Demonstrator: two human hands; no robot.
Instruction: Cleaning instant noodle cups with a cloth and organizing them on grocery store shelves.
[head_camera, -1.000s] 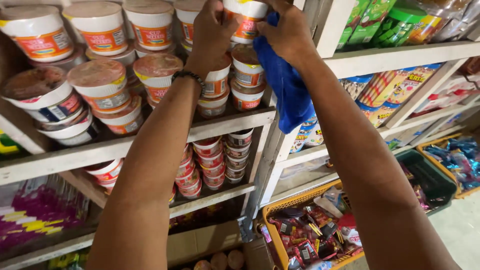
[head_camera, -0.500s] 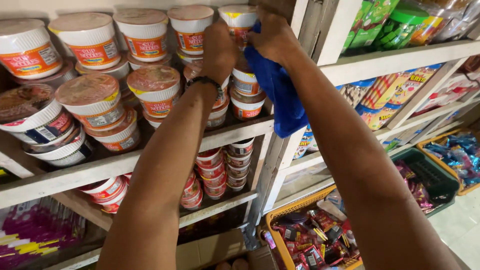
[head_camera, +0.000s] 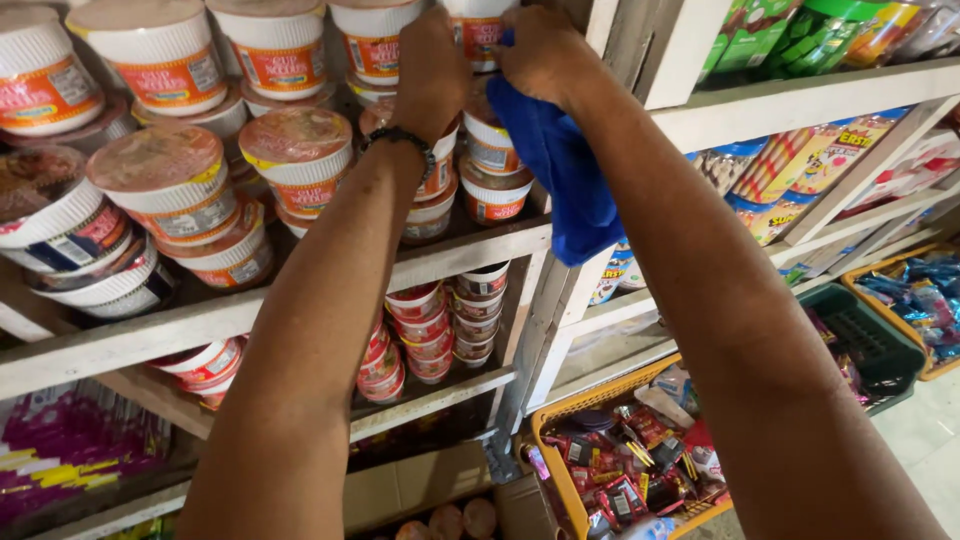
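Shop interior, wooden shelving painted pale, stocked floor to top; tiled floor glimpsed at lower right.

Left hand — raised to the upper shelf, fingers closed around a noodle cup in a stacked column, apparently steadying it; a dark bead bracelet sits at the wrist.

Right hand — just beside the left, clenched on a blue cloth that hangs down from the grip along the white upright post. The cloth's upper end presses against the cup stack between the two hands, a hold that suits wiping.

Left of both hands: more noodle cups, red-and-white, foil-lidded, some upright, some tipped on their sides, packed tight to fill the shelf.

Below the hands: a lower shelf with smaller nested cups, stacked to save space.

Right of the right arm: slanted shelves of boxed biscuits and snack packets, tilted so the fronts face out.

Beneath the right arm: an orange plastic basket of small sachets; further right, a green crate.

Below the left arm: pink and yellow packets.
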